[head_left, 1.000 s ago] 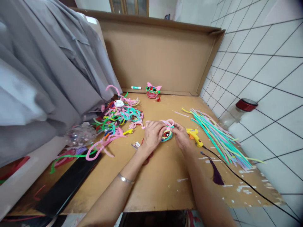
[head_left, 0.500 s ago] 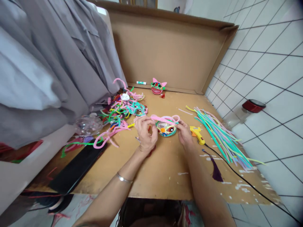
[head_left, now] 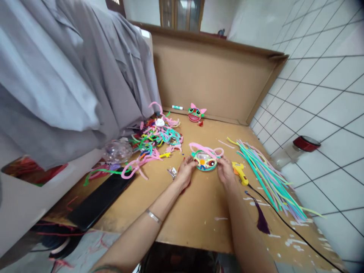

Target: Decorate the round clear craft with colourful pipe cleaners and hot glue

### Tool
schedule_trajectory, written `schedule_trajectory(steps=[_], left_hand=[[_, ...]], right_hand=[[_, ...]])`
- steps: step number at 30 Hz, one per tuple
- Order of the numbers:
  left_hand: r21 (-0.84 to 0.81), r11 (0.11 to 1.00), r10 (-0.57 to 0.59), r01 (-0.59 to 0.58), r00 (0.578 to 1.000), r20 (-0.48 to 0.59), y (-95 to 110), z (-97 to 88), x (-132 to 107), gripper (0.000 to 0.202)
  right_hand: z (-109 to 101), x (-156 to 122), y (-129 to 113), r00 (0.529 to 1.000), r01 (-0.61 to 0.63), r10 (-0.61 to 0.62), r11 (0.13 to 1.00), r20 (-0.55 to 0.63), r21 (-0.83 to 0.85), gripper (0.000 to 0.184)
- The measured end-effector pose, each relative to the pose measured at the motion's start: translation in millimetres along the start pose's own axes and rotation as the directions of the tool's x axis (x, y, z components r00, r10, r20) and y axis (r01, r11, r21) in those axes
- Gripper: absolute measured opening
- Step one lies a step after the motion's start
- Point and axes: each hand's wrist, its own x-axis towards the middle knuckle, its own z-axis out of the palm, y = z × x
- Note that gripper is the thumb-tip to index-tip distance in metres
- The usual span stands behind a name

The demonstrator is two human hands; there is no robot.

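A small round craft face made of coloured pipe cleaners, with pink loops on top, sits between my hands on the brown cardboard work surface. My left hand grips its left edge with curled fingers. My right hand grips its right edge the same way. A finished face with pink ears stands at the back by the cardboard wall.
A tangle of coloured pipe cleaners lies to the left, and a bundle of straight ones to the right. A yellow glue gun with a black cord lies beside my right hand. Grey cloth hangs at left. A red-lidded jar stands at right.
My left hand has come back onto the craft face, so both hands now hold it low over the board. The view has tilted up slightly.
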Motion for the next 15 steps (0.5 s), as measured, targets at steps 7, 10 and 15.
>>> schedule_trajectory(steps=[7, 10, 15], left_hand=[[-0.106, 0.992, -0.057, 0.073, 0.988, 0.145, 11.7, 6.3, -1.2, 0.03], [-0.023, 0.999, 0.037, -0.035, 0.997, 0.069, 16.1, 4.9, -1.8, 0.034], [0.088, 0.995, 0.055, -0.055, 0.998, 0.0, 18.2, -0.8, -0.4, 0.043]], right_hand=[[-4.6, 1.9, 8.5, 0.999, -0.04, 0.04, 0.994, 0.0, 0.106, 0.025], [-4.0, 1.9, 15.9, 0.998, -0.047, 0.052, 0.989, -0.03, 0.142, 0.022], [-6.6, 5.0, 30.3, 0.998, -0.069, 0.07, 0.984, -0.001, 0.166, 0.025]])
